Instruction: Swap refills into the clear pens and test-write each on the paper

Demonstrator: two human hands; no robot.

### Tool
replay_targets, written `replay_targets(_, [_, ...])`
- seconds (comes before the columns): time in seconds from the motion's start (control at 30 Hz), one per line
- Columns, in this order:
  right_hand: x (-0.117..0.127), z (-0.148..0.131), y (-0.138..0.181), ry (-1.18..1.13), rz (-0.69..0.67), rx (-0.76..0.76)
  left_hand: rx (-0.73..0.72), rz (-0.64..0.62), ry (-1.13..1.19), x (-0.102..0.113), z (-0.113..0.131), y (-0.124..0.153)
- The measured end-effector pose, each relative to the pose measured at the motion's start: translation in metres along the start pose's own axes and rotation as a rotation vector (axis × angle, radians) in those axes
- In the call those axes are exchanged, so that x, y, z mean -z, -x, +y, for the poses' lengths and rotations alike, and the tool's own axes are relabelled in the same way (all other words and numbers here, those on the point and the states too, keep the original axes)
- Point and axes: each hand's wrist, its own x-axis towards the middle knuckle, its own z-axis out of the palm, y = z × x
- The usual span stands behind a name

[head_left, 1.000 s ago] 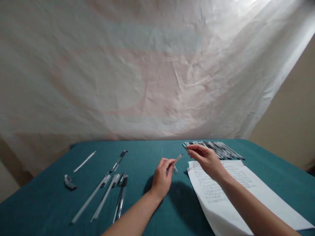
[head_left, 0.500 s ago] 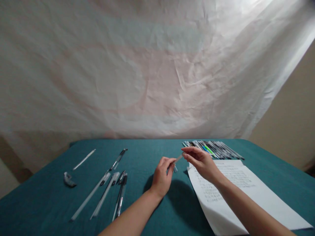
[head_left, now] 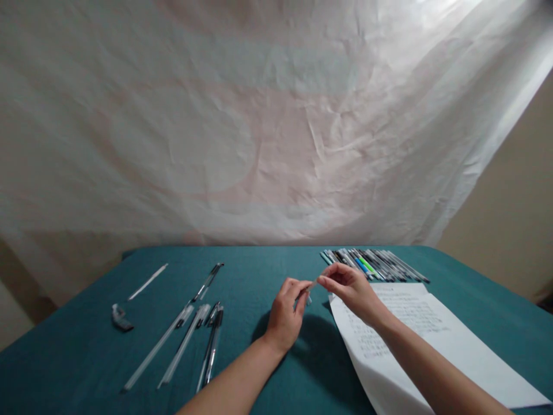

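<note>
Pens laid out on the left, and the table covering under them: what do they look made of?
The pens look like clear, glossy plastic: the green shows through the barrels, with darker tips and caps. The table covering looks like teal woven cloth, matte, with a faint fabric texture and no shine. Neither can be confirmed by sight alone.

In front of me a teal-covered worktop (head_left: pixel 259 262), a creased white sheet (head_left: pixel 259 127) hung behind it, bare beige wall (head_left: pixel 514 219) at right, soft light.
</note>
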Motion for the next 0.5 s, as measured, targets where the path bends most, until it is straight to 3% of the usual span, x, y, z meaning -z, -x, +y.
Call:
replay_targets(0.2, [0.0,-0.005,0.001,-0.19,-0.154,-0.031,0.022,0.021,0.008,0.0,-0.002,-0.001])
replay_targets(0.4, [-0.003,0.004,0.001,-0.13,-0.007,-0.041,0.033,0.002,0.01,0.0,-0.002,-0.001])
replay_targets(0.5, [-0.004,0.005,0.002,-0.171,-0.015,-0.076,0.044,-0.002,0.017,0.0,-0.001,-0.001])
